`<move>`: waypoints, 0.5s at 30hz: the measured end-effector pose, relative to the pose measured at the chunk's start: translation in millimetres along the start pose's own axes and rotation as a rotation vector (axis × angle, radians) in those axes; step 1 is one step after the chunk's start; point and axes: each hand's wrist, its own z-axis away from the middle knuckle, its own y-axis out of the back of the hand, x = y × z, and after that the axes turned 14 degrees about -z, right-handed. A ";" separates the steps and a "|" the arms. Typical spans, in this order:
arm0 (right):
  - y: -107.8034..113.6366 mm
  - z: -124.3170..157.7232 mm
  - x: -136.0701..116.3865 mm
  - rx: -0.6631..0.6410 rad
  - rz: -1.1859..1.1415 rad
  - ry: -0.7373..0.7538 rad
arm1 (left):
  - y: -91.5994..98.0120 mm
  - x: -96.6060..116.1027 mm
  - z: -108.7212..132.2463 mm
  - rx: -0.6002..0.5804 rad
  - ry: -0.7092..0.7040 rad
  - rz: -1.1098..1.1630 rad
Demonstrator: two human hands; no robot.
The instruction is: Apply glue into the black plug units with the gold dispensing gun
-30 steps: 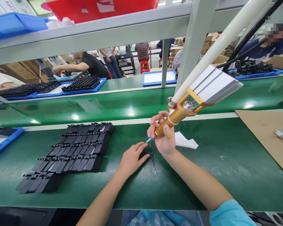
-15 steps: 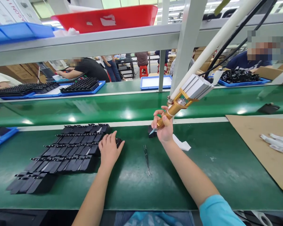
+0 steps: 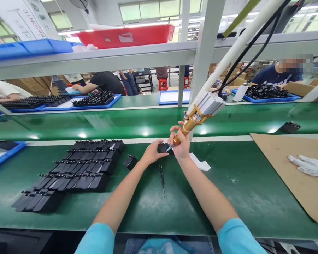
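My right hand [image 3: 182, 144] is wrapped round a gold glue dispenser [image 3: 189, 124] hanging from a white pole; its pale blue nozzle points down to the left. The nozzle's tip is at a small black adapter housing [image 3: 163, 147], which my left hand [image 3: 151, 152] grips from the left between thumb and fingers. Part of that housing is hidden by my hands. Metal tweezers [image 3: 162, 180] lie on the green bench below it. Another black adapter housing [image 3: 130, 161] stands alone left of my left wrist.
Rows of black housings [image 3: 81, 165] cover the bench at left. White paper [image 3: 200, 162] lies right of my right hand. At far right, white gloves [image 3: 308, 165] rest on cardboard [image 3: 283, 158]. A metal shelf [image 3: 108, 58] crosses above; people sit beyond the bench.
My left hand has left a housing beside the rows, moved right, and taken hold of the housing under the nozzle. My right hand still holds the dispenser. The view has tilted up slightly.
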 end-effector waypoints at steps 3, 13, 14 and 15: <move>-1.2 1.3 0.2 -0.004 -0.003 -0.006 | 28.5 -5.4 38.6 -0.104 -0.016 -0.034; -3.0 3.8 0.2 -0.019 0.039 -0.001 | 25.7 -13.4 89.3 -0.160 -0.007 0.172; -3.1 3.8 0.2 -0.020 0.047 0.002 | 20.2 -11.9 89.0 -0.124 0.004 0.163; -3.3 3.8 0.2 -0.021 0.053 0.005 | 15.7 -10.3 89.1 -0.100 0.001 0.153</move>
